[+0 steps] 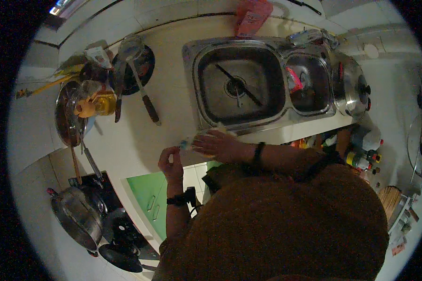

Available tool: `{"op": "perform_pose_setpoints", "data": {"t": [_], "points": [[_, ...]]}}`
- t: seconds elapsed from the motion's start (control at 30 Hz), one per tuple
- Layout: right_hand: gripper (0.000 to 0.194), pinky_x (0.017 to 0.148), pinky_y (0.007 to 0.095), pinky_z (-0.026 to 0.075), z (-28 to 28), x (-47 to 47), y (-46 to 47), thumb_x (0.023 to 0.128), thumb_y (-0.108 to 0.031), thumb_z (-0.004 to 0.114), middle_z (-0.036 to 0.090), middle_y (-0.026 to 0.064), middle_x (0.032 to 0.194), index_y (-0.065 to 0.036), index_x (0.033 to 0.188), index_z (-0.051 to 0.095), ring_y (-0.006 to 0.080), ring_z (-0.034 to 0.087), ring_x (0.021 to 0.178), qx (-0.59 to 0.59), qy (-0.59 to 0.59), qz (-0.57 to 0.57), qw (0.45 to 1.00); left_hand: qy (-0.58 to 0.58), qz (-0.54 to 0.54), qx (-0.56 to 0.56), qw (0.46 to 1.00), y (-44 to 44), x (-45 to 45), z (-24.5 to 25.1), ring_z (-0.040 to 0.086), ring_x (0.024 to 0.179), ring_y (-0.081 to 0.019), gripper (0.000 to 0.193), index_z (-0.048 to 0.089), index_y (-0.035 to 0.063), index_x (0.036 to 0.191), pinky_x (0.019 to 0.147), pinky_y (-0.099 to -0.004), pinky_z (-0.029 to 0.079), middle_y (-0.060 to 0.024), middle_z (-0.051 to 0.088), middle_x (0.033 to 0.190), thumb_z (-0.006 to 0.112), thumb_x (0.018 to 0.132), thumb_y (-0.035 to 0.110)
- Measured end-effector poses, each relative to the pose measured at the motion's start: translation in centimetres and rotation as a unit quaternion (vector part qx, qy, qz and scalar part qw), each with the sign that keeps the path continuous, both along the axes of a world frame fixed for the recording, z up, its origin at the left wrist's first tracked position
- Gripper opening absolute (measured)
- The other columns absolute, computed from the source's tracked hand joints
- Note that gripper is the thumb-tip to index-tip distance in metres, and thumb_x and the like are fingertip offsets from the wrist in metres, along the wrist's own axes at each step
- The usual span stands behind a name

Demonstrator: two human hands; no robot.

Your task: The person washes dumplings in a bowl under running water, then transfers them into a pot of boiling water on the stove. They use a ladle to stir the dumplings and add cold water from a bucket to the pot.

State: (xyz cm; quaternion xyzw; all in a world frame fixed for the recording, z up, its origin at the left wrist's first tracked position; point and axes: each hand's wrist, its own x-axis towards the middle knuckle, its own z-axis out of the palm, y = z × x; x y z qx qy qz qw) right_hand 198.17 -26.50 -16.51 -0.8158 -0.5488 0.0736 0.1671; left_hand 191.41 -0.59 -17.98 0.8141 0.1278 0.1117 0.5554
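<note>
At the counter's front edge, my left hand (171, 163) has its thumb and forefinger pinched at the left end of a thin, pale, partly see-through item (187, 143) with a blue patch, perhaps a plastic bag. My right hand (216, 144) lies palm down over the same item, its fingers pointing left. Pale material shows past its far side, below the large sink basin. Whether the right fingers grip it is hidden. Just beyond is a steel double sink (240, 80) with a dark bar across the large basin. A pink-red piece (294, 80) lies in the small basin.
Left on the counter are a dark pan (148, 66), a strainer with a dark handle (149, 107) and a bottle of yellow liquid (106, 103). A steel pot (79, 217) stands lower left. A red package (254, 17) is behind the sink; a lidded steel pot (350, 87) stands right.
</note>
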Motion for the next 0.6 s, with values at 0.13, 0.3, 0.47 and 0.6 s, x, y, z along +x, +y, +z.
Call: {"op": "perform_pose_setpoints", "data": {"t": [0.13,0.3,0.47,0.6], "points": [[0.066,0.122,0.0528,0.027,0.9,-1.6,-13.7,0.092,-0.035,0.063,0.044,0.0033,0.162,-0.022,0.155,0.047,0.025,0.041,0.148,-0.15,0.205,-0.124,0.959,0.027,-0.079,0.071,0.994,-1.9,1.2,1.2,0.07,0.088,-0.0207,0.011,0.075,0.0021,0.097,0.081,-0.0339,0.056,-0.011,0.074,0.093,0.068,0.09,-0.003],[0.043,0.104,0.0397,0.046,-2.1,-3.1,-30.7,0.104,-0.034,0.056,0.055,0.0077,0.152,-0.017,0.144,0.058,0.0255,0.055,0.132,-0.282,0.087,-0.259,0.92,0.061,-0.091,0.032,0.993,-3.2,-0.1,1.2,0.071,0.088,-0.0208,0.014,0.076,0.0028,0.099,0.081,-0.034,0.057,-0.0106,0.074,0.093,0.067,0.089,-0.003],[0.046,0.11,0.0444,0.043,-4.4,-2.4,-38.8,0.103,-0.035,0.059,0.058,0.0108,0.147,-0.014,0.144,0.057,0.0312,0.053,0.135,-0.276,-0.048,-0.339,0.898,0.038,-0.075,-0.047,0.995,-2.5,-1.5,-0.3,0.072,0.095,-0.0212,0.019,0.076,0.0034,0.105,0.084,-0.0343,0.058,-0.0113,0.074,0.103,0.067,0.09,-0.002],[0.049,0.114,0.0481,0.041,-3.7,-1.7,-36.9,0.103,-0.036,0.061,0.062,0.0133,0.143,-0.012,0.144,0.057,0.0357,0.051,0.138,-0.206,-0.279,-0.212,0.914,0.092,0.0,-0.069,0.993,-2.3,-3.0,1.8,0.069,0.1,-0.0232,0.024,0.071,0.0083,0.121,0.082,-0.035,0.059,-0.0114,0.069,0.114,0.066,0.097,0.005]]}}
